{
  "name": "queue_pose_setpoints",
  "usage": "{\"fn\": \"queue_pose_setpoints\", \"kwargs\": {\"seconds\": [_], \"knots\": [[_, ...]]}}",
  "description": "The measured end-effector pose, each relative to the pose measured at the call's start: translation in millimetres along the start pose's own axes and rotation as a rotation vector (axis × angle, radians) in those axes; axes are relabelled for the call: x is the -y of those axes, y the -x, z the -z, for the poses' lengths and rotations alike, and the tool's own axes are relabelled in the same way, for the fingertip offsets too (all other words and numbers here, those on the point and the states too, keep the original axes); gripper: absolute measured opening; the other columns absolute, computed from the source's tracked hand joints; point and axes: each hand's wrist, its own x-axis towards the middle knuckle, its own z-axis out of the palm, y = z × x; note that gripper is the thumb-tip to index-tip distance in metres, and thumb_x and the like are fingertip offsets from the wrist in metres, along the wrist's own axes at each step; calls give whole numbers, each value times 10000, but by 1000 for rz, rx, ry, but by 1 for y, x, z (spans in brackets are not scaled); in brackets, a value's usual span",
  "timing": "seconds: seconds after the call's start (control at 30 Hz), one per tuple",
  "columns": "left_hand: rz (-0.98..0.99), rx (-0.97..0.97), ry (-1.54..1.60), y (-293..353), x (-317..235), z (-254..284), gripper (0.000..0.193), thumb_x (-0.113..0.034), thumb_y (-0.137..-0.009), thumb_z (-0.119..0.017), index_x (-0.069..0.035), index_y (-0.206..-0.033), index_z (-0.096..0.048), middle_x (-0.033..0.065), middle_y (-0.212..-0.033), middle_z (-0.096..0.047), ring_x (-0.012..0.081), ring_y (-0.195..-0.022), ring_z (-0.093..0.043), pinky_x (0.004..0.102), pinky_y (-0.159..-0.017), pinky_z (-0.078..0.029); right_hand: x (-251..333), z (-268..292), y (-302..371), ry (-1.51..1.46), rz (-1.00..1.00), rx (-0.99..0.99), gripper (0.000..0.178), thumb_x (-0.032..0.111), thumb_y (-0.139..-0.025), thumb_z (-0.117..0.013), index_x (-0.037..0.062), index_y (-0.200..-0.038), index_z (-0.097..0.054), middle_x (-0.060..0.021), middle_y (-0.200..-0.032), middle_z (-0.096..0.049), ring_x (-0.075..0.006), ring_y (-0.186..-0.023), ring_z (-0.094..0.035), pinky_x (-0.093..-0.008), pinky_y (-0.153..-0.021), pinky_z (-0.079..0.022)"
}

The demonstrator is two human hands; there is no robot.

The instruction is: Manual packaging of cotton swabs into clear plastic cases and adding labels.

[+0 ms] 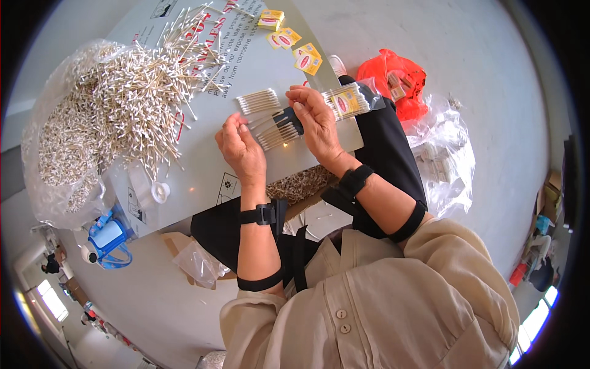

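My left hand is over the near part of the table, its fingers curled in and its thumb against them. Anything between those fingertips is blurred. Next to it, a row of cotton swabs lies partly across a small dark piece. Just right of these is my right hand, its fingers bent and its thumb apart from them, with nothing visibly gripped. A second neat row of cotton swabs lies farther back. Beyond my right hand, a clear packet of cotton swabs with a yellow card inside sits at the table's edge.
A large clear bag spills a heap of loose cotton swabs over the table's left. Yellow cards lie toward the back. A red bag and a clear bag of packets are at right. A blue bottle carrier is left.
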Motion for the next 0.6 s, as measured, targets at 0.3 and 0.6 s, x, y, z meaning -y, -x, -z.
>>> {"fn": "queue_pose_setpoints", "kwargs": {"seconds": [0.3, 0.6], "knots": [[42, 16, 132, -15, 2, -6, 343, -2, -913, -510, -17, -1255, -527, 124, -1230, -565, 274, -1138, -462, 393, -941, -444, -6, -10, -18, 35, 27, 42, 240, 65, -997, -485, -28, -1201, -571, -117, -1271, -565, -169, -1142, -555, -291, -1008, -433], [10, 85, 524, -54, 11, -21, 376, -227, -1020, -445, -16, -1324, -513, 134, -1235, -577, 252, -1184, -516, 372, -1022, -407, -7, -21, -55, 98, 102, 132, 293, 147, -1009, -502, -33, -1229, -573, -129, -1205, -610, -192, -1146, -557, -307, -991, -430]]}}
